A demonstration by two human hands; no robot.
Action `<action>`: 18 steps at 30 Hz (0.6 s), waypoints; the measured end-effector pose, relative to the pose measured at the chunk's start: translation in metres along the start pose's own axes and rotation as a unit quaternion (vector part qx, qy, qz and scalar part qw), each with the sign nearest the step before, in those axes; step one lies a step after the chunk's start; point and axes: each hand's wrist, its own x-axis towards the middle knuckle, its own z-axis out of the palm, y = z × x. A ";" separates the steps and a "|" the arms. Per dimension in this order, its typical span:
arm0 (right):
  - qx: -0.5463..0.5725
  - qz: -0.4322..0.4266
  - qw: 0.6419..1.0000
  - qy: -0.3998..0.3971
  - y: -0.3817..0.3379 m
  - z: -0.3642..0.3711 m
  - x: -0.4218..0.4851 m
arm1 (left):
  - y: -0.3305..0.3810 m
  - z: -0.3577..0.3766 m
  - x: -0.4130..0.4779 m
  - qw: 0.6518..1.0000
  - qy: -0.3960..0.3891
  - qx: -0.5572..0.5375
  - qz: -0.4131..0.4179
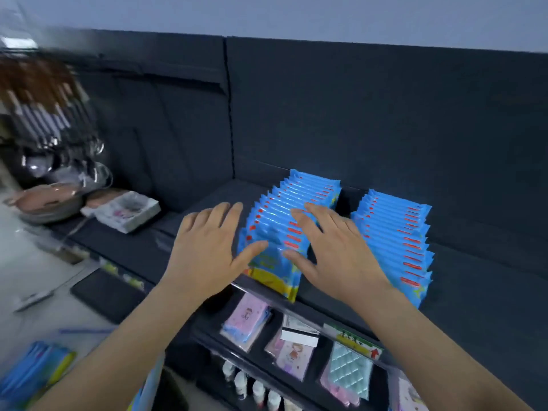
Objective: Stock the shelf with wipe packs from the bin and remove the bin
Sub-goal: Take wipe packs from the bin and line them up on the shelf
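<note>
Wipe packs (274, 223), upright row on shelf (480, 280): likely light, soft, slick film (apt to topple). Left hand (207, 247), right hand (335, 250) flat against row, fingers spread. Best squeezed from both ends.

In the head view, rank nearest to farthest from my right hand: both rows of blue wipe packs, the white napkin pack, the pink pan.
1. Left row of wipe packs: under the right hand, touched by it.
2. Right row of wipe packs: just to the hand's right.
3. White napkin pack: well off to the left.
4. Pink pan: far left, beyond the napkin pack.
</note>
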 end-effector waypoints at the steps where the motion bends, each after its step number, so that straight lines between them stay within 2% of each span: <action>1: 0.032 -0.021 0.999 -0.004 -0.017 0.002 0.010 | -0.021 -0.005 -0.010 0.999 -0.005 0.018 -0.027; 4: 0.191 -0.083 0.976 -0.067 -0.076 0.021 0.037 | -0.084 -0.015 -0.050 0.990 -0.033 0.072 -0.114; 6: 0.245 -0.135 0.955 -0.096 -0.122 0.039 0.051 | -0.127 -0.020 -0.082 0.978 -0.053 0.096 -0.175; 13: 0.244 -0.252 0.907 -0.233 -0.278 0.101 0.090 | -0.261 -0.025 -0.194 0.927 -0.111 0.130 -0.333; 18: 0.225 -0.267 0.888 -0.299 -0.350 0.160 0.105 | -0.333 -0.005 -0.257 0.895 -0.147 0.126 -0.401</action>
